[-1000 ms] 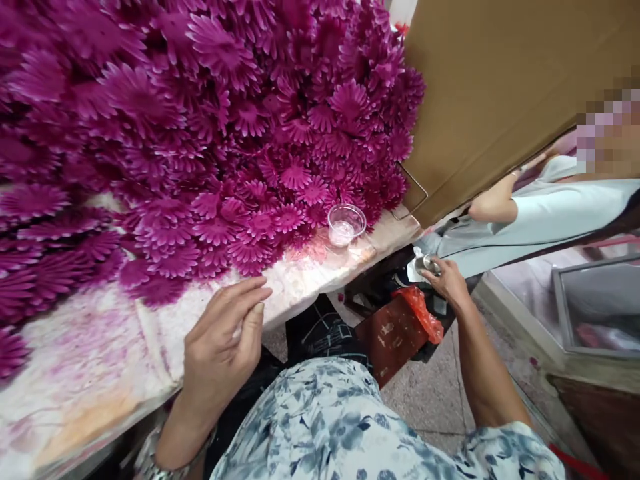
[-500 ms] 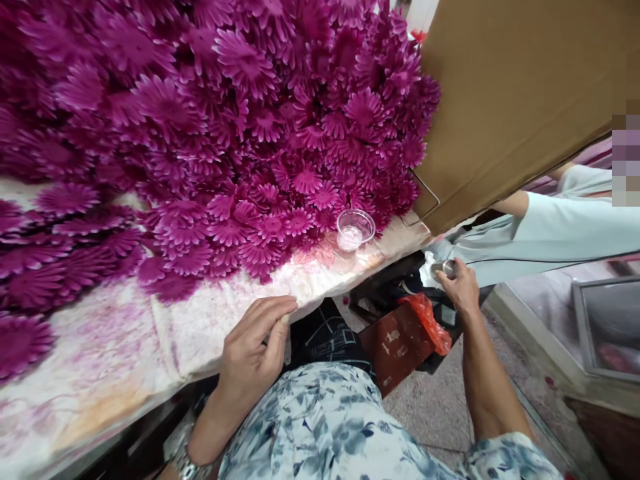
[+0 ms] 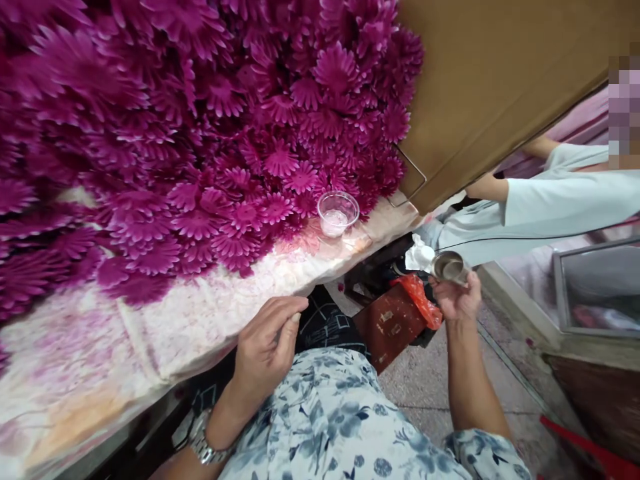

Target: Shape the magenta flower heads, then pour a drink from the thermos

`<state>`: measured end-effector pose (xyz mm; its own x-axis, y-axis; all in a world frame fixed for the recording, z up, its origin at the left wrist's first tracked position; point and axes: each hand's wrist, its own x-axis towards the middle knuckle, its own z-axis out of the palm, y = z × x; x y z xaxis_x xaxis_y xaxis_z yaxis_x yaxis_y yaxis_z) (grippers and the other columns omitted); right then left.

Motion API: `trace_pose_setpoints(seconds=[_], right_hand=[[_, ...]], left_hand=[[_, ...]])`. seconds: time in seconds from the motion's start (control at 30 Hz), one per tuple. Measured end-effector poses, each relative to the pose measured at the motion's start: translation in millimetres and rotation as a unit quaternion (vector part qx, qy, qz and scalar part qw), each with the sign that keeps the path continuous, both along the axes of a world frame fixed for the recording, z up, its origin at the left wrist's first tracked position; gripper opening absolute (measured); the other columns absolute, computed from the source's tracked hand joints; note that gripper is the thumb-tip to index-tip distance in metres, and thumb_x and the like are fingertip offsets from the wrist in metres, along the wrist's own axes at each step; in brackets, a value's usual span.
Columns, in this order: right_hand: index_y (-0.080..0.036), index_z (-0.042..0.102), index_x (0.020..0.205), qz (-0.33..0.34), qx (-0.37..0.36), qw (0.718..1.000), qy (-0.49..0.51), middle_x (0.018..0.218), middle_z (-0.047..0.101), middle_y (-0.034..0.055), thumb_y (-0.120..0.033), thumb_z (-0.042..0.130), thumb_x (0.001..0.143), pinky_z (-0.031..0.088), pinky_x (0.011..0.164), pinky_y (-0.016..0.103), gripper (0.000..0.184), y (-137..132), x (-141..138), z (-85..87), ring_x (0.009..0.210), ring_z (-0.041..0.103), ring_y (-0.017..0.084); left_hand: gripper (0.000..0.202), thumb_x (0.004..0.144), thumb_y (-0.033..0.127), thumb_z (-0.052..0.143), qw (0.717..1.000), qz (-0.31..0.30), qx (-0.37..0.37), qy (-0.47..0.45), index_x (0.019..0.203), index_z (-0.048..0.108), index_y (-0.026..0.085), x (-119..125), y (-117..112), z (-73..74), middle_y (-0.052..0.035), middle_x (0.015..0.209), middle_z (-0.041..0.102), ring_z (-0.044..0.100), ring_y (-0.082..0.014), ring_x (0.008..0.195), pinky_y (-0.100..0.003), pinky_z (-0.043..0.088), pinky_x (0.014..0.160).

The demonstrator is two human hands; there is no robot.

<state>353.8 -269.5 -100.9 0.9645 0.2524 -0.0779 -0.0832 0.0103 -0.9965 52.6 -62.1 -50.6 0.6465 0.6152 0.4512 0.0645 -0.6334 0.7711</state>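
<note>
My right hand (image 3: 457, 297) is wrapped round a small metal cup (image 3: 450, 268) out to the right, over the floor side of the table. The cup's mouth faces me, and its inside looks bare. Close to the table's front edge, my left hand (image 3: 270, 337) has thumb and fingers drawn together in a pinch; whatever is between them, if anything, is too small to make out. A clear plastic cup (image 3: 337, 215) with some whitish stuff at its bottom stands on the table cloth (image 3: 200, 320), beside a big heap of magenta artificial flowers (image 3: 225, 133).
A large brown cardboard box (image 3: 490, 80) stands right of the flowers. Below my right hand are a red-brown wooden stool (image 3: 383, 327), a red plastic bag (image 3: 423, 300) and a white crumpled thing (image 3: 419, 255). Another person's arm and pale clothing (image 3: 570, 193) show at the right.
The metal cup has turned in my right hand, so its mouth now shows. My view has shifted slightly, and my left hand stays pinched near the table edge.
</note>
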Motion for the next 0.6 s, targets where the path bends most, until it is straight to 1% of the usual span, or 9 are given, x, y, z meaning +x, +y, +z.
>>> trace_pose_setpoints(seconds=[0.07,0.13,0.17,0.23,0.3,0.4,0.47,0.53,0.6], right_hand=[[-0.029,0.057,0.098,0.065,0.091,0.991,0.073,0.106,0.063,0.0027,-0.057,0.047,0.070,0.053,0.075,0.041,0.041,7.7,-24.6,-0.9,0.091,0.061,0.020],[-0.030,0.057,0.100,0.124,0.149,0.970,0.147,0.107,0.064,0.0009,-0.051,0.059,0.064,0.053,0.078,0.041,0.042,21.6,-55.0,-0.1,0.093,0.061,0.021],[-0.030,0.057,0.101,0.158,0.168,0.957,0.174,0.106,0.064,0.0005,-0.049,0.064,0.060,0.053,0.078,0.041,0.045,30.6,-70.8,0.9,0.093,0.061,0.021],[-0.029,0.055,0.106,0.244,0.190,0.923,0.227,0.104,0.065,0.0021,-0.045,0.070,0.053,0.052,0.079,0.040,0.058,50.4,-99.8,3.4,0.092,0.061,0.023],[-0.028,0.052,0.111,0.294,0.219,0.891,0.269,0.103,0.064,0.0029,-0.043,0.074,0.050,0.052,0.077,0.036,0.067,69.3,-121.2,6.1,0.091,0.061,0.023],[-0.026,0.053,0.109,0.304,0.265,0.861,0.310,0.099,0.065,0.0018,-0.041,0.078,0.047,0.051,0.071,0.029,0.069,88.8,-137.8,9.2,0.084,0.061,0.019],[-0.025,0.055,0.108,0.305,0.290,0.848,0.323,0.100,0.065,0.0016,-0.042,0.080,0.047,0.050,0.071,0.027,0.069,94.5,-143.2,10.4,0.082,0.061,0.017],[-0.025,0.056,0.110,0.318,0.302,0.841,0.317,0.103,0.065,0.0020,-0.044,0.081,0.048,0.049,0.073,0.026,0.069,96.1,-148.2,9.9,0.085,0.061,0.017],[-0.026,0.054,0.113,0.336,0.298,0.843,0.296,0.107,0.065,0.0028,-0.049,0.080,0.051,0.049,0.078,0.028,0.071,95.6,-152.4,7.2,0.090,0.061,0.018]], left_hand=[[0.020,0.085,0.010,0.048,1.000,-0.022,-0.005,0.011,0.095,0.064,0.018,4.4,-1.8,-2.9,-0.0073,0.088,0.070,0.067,-0.0161,0.083,-0.028,0.055,0.076],[0.023,0.085,0.014,0.051,0.998,-0.052,-0.020,0.033,0.105,0.061,0.019,11.4,-4.0,-5.7,-0.0084,0.096,0.070,0.067,-0.0180,0.090,-0.031,0.055,0.081],[0.028,0.085,0.017,0.053,0.996,-0.068,-0.031,0.045,0.112,0.058,0.019,15.8,-5.4,-7.2,-0.0091,0.101,0.069,0.066,-0.0190,0.094,-0.032,0.054,0.085],[0.045,0.083,0.022,0.058,0.992,-0.095,-0.062,0.063,0.127,0.048,0.021,25.4,-8.7,-10.1,-0.0105,0.113,0.066,0.064,-0.0207,0.102,-0.036,0.053,0.090],[0.063,0.079,0.026,0.063,0.988,-0.107,-0.092,0.063,0.136,0.036,0.024,33.8,-12.3,-12.7,-0.0123,0.123,0.061,0.062,-0.0227,0.108,-0.040,0.051,0.093],[0.078,0.076,0.028,0.067,0.988,-0.102,-0.108,0.049,0.142,0.025,0.025,40.7,-16.8,-16.3,-0.0148,0.130,0.055,0.057,-0.0265,0.117,-0.045,0.048,0.097],[0.081,0.076,0.028,0.067,0.992,-0.079,-0.091,0.042,0.143,0.022,0.024,42.3,-18.2,-19.0,-0.0155,0.126,0.057,0.058,-0.0278,0.115,-0.045,0.050,0.095],[0.084,0.076,0.029,0.066,0.997,-0.056,-0.044,0.032,0.145,0.019,0.023,43.4,-18.7,-22.5,-0.0161,0.123,0.058,0.059,-0.0292,0.112,-0.046,0.051,0.093],[0.088,0.073,0.031,0.069,0.998,-0.050,0.027,0.013,0.146,0.020,0.023,44.8,-19.3,-26.4,-0.0165,0.121,0.058,0.059,-0.0315,0.111,-0.049,0.051,0.091]])
